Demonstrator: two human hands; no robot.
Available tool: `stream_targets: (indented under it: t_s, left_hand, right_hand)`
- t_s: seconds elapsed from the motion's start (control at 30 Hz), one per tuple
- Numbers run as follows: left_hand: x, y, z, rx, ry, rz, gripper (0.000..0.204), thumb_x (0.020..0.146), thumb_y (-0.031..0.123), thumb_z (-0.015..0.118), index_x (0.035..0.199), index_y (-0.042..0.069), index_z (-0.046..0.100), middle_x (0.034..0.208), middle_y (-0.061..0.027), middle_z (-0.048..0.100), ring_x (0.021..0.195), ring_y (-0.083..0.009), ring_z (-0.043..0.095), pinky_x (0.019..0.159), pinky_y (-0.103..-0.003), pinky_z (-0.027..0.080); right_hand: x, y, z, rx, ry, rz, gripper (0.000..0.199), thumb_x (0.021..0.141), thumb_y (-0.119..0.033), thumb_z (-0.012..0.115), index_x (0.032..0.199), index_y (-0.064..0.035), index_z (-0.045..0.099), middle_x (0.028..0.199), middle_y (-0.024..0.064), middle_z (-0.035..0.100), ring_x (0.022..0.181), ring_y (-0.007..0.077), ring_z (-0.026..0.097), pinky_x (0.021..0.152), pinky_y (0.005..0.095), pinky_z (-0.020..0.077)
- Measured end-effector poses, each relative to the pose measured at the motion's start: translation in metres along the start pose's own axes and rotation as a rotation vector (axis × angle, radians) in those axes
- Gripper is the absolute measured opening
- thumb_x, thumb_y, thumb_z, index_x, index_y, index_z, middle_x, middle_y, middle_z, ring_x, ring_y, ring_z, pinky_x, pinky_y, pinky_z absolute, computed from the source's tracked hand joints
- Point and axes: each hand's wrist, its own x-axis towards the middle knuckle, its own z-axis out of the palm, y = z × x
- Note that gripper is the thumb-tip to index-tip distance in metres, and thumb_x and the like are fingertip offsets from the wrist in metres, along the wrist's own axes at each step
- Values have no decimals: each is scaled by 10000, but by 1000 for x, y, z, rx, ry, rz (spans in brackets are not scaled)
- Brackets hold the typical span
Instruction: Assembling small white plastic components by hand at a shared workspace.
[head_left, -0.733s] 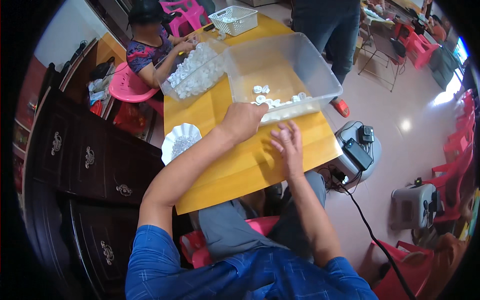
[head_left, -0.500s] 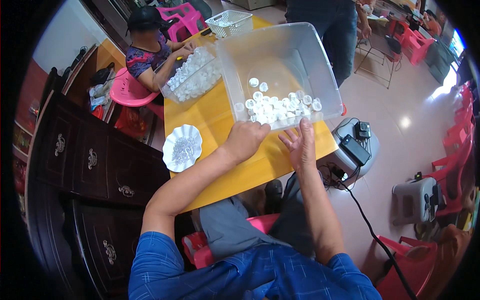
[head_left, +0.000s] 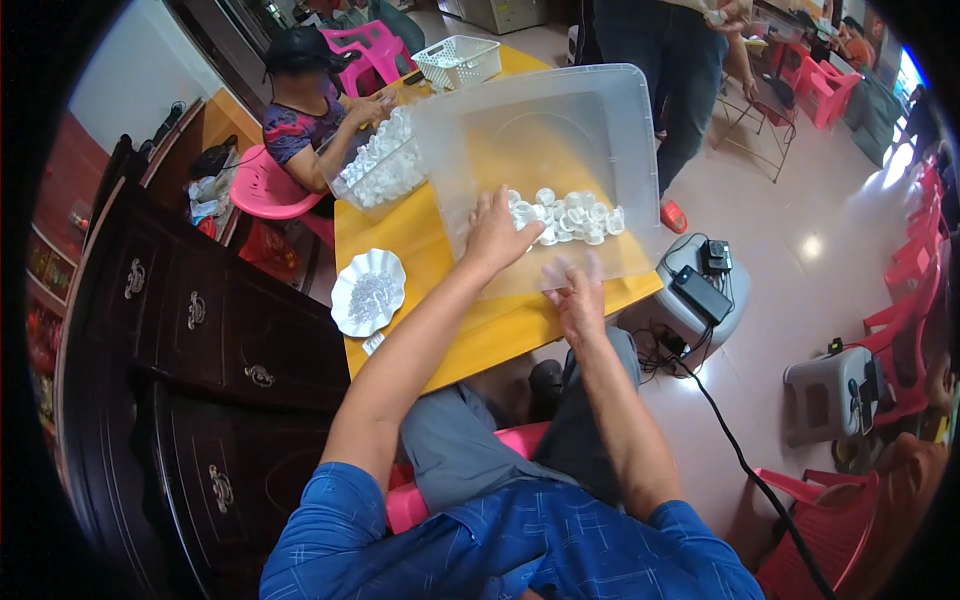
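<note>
A large translucent plastic bin sits on the yellow table in front of me. Small round white plastic caps lie heaped in its near part. Reaching into the bin, my left hand has its fingers spread beside the left end of the heap, the thumb close to the caps. My right hand is at the bin's near side, palm up and open. Its fingertips look pale and blurred through the clear plastic, so I cannot tell whether they press on the wall.
Left of the bin, a white scalloped dish holds small clear pieces. Behind it, a clear container is full of white pieces, with a seated co-worker at it. A white basket stands farther back. A person stands beyond the bin.
My left hand has moved from the bin's near rim into the bin beside the caps. The caps have bunched farther from the near wall. My right hand has shifted slightly left and nearer to me.
</note>
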Motion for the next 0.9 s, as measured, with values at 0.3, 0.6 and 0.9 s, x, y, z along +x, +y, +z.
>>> stream_targets:
  t_s: [0.3, 0.6, 0.9]
  left_hand:
    - [-12, 19, 39, 29, -48, -96, 1032, 641, 505, 853, 1477, 100, 403, 1349, -205, 514, 1249, -418, 508, 1058, -490, 425]
    - [10, 38, 52, -97, -145, 51, 935, 690, 596, 773, 1425, 80, 516, 1293, -277, 566, 1220, -417, 560, 1025, -471, 464]
    - [32, 61, 50, -243, -156, 186, 903, 718, 598, 756, 1347, -18, 553, 1295, -276, 594, 1214, -408, 573, 1046, -442, 447]
  right_hand:
    - [-1, 6, 8, -22, 16, -11, 724, 960, -129, 552, 1567, -147, 158, 1305, 168, 571, 987, 236, 661, 699, 315, 579]
    - [-6, -3, 26, -119, -44, -121, 546, 914, -136, 567, 1421, -159, 366, 1180, 70, 604, 931, 167, 635, 659, 292, 543]
    - [-8, -19, 47, -278, -92, -50, 447, 937, -199, 583, 1361, -153, 447, 1242, 42, 584, 1071, 175, 600, 741, 336, 552]
